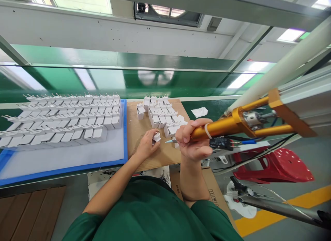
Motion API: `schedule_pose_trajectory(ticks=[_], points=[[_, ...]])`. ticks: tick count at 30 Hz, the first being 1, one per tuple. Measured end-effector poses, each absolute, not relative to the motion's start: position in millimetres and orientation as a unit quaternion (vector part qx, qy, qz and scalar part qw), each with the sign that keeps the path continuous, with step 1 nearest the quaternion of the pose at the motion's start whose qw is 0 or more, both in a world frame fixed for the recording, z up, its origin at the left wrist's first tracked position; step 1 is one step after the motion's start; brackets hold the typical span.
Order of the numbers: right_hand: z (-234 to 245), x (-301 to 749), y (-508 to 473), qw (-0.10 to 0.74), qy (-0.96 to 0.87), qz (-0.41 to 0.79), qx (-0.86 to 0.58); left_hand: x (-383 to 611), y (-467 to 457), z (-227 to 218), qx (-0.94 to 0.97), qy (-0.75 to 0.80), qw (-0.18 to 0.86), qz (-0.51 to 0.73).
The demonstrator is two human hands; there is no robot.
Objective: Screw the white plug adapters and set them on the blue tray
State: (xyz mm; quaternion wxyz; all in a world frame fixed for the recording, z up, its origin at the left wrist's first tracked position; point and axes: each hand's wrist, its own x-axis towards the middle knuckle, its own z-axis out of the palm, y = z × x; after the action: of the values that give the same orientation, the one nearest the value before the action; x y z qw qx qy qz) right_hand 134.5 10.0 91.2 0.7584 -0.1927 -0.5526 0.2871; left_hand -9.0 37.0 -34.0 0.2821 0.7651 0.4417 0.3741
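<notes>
My left hand (pixel 147 144) pinches a small white charger plug (pixel 157 136) above a brown cardboard sheet (pixel 134 130). My right hand (pixel 192 139) is wrapped around a gold-coloured dispensing tool (pixel 227 125) whose thin blue tip (pixel 169 141) points at the plug, a short gap away. Behind the hands, a cluster of white plugs (pixel 160 115) stands on the cardboard. A white tube and black cables run from the tool toward the right.
A blue-rimmed tray (pixel 125 130) at left holds several rows of white plugs (pixel 64 120). A green conveyor belt (pixel 116 82) runs behind. A scrap of white paper (pixel 199 112) lies on the belt edge. A red stool (pixel 279 165) and a cardboard box (pixel 212 189) sit lower right.
</notes>
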Motion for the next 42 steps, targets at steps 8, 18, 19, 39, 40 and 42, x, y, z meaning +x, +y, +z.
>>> schedule_pose_trajectory(ticks=[8,18,19,39,40,42], points=[[95,133,11,0.754,-0.567,0.291,-0.158,-16,27,-24,0.813,0.424,0.239,0.318],[87,138,13,0.756,-0.557,0.281,-0.197,-28,18,-16,0.82,0.422,0.262,0.284],[87,138,14,0.756,-0.557,0.282,-0.197,-29,19,-17,0.818,0.422,0.262,0.29],[85,139,13,0.747,-0.567,0.299,-0.175,-19,19,-26,0.786,0.422,0.285,0.351],[84,139,13,0.748,-0.564,0.296,-0.184,-19,18,-28,0.786,0.425,0.279,0.352],[84,139,13,0.749,-0.56,0.294,-0.198,-18,17,-30,0.788,0.429,0.269,0.349]])
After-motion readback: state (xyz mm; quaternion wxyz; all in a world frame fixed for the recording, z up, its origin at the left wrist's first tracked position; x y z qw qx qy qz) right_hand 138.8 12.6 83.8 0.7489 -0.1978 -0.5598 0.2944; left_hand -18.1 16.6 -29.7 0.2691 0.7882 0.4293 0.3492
